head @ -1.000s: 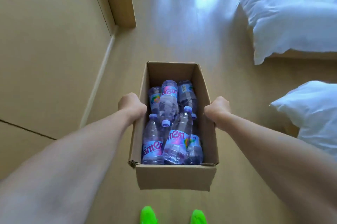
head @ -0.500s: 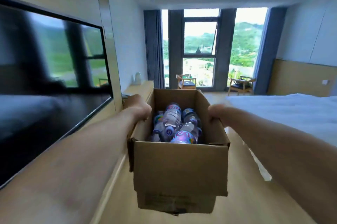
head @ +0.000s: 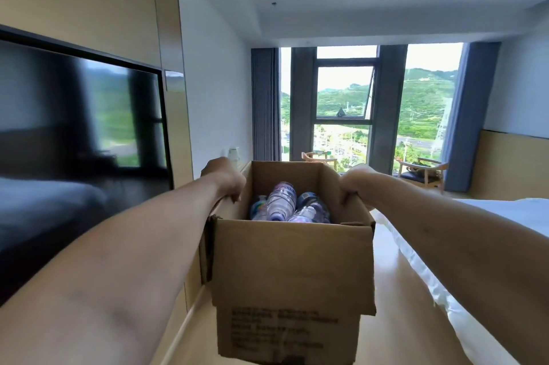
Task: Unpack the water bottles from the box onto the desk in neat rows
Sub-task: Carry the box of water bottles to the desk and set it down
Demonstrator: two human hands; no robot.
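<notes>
Cardboard box (head: pixel 292 263) of water bottles (head: pixel 282 201) held up over pale wood floor (head: pixel 395 290) between wall television (head: pixel 80 138) and white bed (head: pixel 505 216), left hand (head: pixel 227 179) and right hand (head: pixel 355 183) fingers gripping its side walls, printing on its front blurred, bottle labels unreadable.

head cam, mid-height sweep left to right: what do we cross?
TV screen → left hand → cardboard box with water bottles inside → right hand → wooden chair → bed.
</notes>
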